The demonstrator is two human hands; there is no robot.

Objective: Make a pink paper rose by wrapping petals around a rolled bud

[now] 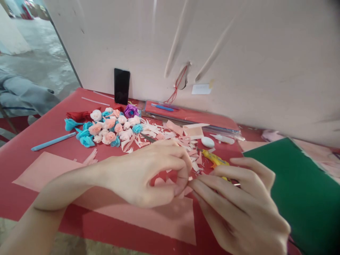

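Observation:
My left hand (156, 173) is closed in a pinch, thumb against fingertips, over the middle of the red table. A small pink paper piece (186, 191) shows at its fingertips. From the right, my right hand (239, 202) meets it, its fingertips pinched at the same piece; the fingers hide most of it. Pink paper petals (160, 181) show through the gap in my left hand. Beneath both hands lies a pink paper sheet (170, 217). A yellow glue gun (215, 158) is just beyond my right fingers.
Pink and blue paper roses (108, 124) cluster at back left, beside paper scraps (154, 129). A phone (122, 86) leans against the white panel (239, 53). A blue stick (53, 141) lies left, a white oval object (207, 142) behind the glue gun, a green board (292, 187) right.

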